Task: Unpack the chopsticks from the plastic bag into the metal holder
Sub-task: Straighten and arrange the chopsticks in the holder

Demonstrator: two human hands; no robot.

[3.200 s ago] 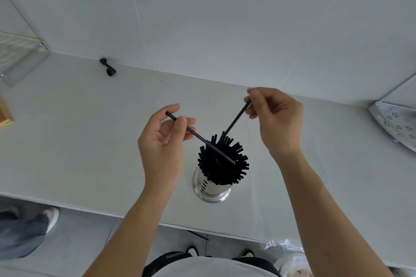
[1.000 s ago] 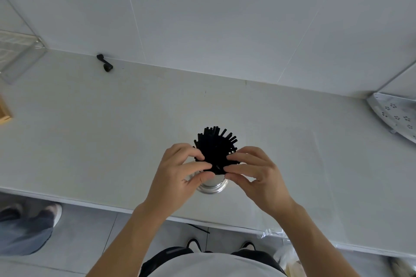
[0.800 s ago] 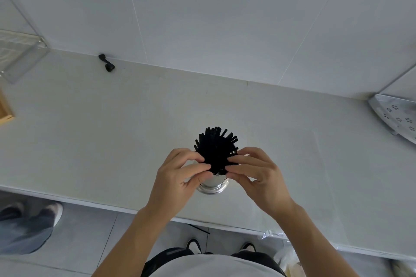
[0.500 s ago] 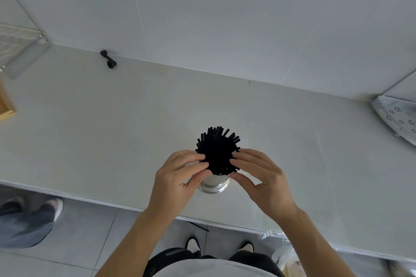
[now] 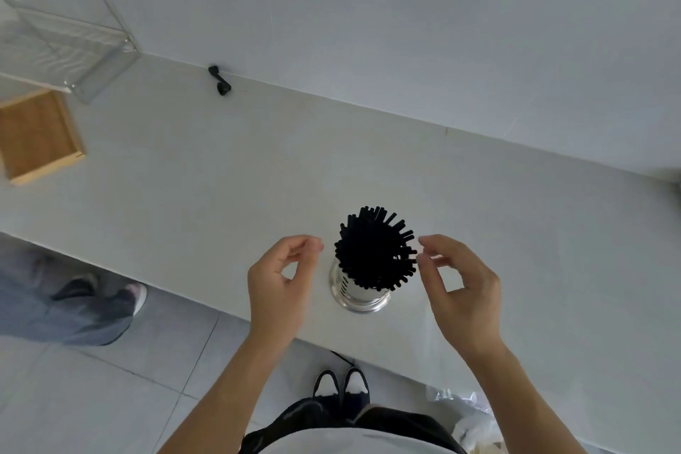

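From the head camera, the black chopsticks (image 5: 376, 249) stand bunched upright in the metal holder (image 5: 359, 293), which sits on the pale counter (image 5: 221, 173) near its front edge. The bundle lies between the two hands. The left hand (image 5: 278, 282) is just beside the holder on its left, apart from the chopsticks, its fingers loosely curled with thumb and forefinger nearly meeting and nothing between them. The right hand (image 5: 460, 287) is on the other side, fingers relaxed and curved, its fingertips (image 5: 423, 243) right at the outer chopstick ends; whether they touch cannot be told. It holds nothing. Both forearms reach up from the bottom of the view, palms turned inward toward the holder.

A crumpled plastic bag (image 5: 460, 404) shows at the counter's front edge, lower right. A wooden tray (image 5: 37, 136) and a clear rack (image 5: 62, 29) sit at far left, a small black hook (image 5: 220, 80) by the wall. No writing can be read.
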